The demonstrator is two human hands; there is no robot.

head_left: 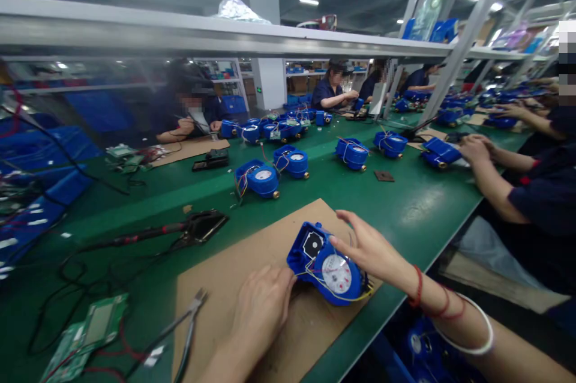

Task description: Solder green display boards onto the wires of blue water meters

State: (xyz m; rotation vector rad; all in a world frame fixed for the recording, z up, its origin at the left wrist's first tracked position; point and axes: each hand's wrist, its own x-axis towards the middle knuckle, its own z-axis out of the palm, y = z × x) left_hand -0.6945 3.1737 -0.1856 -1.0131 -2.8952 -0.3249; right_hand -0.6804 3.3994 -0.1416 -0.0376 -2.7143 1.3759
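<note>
Blue meter [327,266] lies on the cardboard sheet [234,263] between the two hands, dial [337,275] up, near the front edge of the green desk [310,191]; the sheet presumably protects the surface. The open compartment [314,244] is turned toward the left side, which appears to give the left hand [263,299] direct access to the wires [300,274]; its fingers are drawn together at them, though from where I stand a firm grip cannot be confirmed. The right hand [364,245] is wide open, thumb at the meter's upper side, fingers spread, nothing enclosed; this position probably steadies the meter. Pliers [193,311] lie across the sheet's left edge, likely for ready reach; a circuit board [96,320] lies farther left.
</note>
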